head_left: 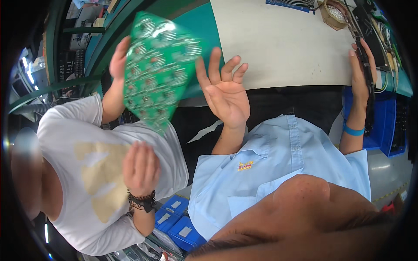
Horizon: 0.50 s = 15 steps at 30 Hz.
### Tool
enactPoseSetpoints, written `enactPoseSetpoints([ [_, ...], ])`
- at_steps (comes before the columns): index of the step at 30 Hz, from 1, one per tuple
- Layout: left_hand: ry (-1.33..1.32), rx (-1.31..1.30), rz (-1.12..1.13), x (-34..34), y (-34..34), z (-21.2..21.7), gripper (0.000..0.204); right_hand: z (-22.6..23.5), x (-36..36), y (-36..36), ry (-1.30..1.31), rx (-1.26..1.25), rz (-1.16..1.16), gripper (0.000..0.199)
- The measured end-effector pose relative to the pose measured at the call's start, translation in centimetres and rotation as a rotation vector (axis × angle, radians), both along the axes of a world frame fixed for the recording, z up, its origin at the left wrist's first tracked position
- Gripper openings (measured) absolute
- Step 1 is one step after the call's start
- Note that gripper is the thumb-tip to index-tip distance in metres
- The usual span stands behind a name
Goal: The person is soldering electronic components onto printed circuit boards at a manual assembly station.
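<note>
A green circuit board (159, 69), smeared by motion and covered in shiny solder points, is raised at the left. A co-worker's hand (119, 58) holds its left edge; that person's other hand (141, 168) is apart from it, below. My left hand (227, 89) is open beside the board's right edge, palm up with fingers spread. Whether my index finger touches the board cannot be made out. Far to the right, my right hand (361, 76) is around a slim black tool (365, 61) with a dark cable hanging from it.
A pale mat (278, 48) covers the bench in front of me. Beyond it are a small tub of whitish bits (334, 14) and a blue rack (291, 5). Blue bins stand below at right (385, 126) and left (185, 232). The co-worker (100, 161) is close on my left.
</note>
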<state>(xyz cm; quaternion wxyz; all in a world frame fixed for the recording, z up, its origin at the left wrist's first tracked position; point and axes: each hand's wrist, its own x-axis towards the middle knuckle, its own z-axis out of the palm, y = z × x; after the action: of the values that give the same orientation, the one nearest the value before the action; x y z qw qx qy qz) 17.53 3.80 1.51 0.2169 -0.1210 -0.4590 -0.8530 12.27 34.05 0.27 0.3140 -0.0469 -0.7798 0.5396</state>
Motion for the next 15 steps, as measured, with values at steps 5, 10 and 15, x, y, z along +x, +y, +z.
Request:
enactPoseSetpoints([
  [5, 0.153, -0.114, -0.032, 0.3, 1.3, 2.2, 0.053, -0.6, -0.9, -0.4, 0.108, -0.040, 0.050, 0.040],
  [10, 0.539, 0.018, -0.049, 2.8, 3.1, 7.0, 0.045, -2.0, -1.6, -0.3, 0.124, -0.057, 0.043, 0.039],
  [15, 0.700, 0.094, -0.505, 4.5, 2.2, 10.0, 0.015, -3.2, -1.7, 0.1, 0.047, -0.199, 0.020, 0.041],
])
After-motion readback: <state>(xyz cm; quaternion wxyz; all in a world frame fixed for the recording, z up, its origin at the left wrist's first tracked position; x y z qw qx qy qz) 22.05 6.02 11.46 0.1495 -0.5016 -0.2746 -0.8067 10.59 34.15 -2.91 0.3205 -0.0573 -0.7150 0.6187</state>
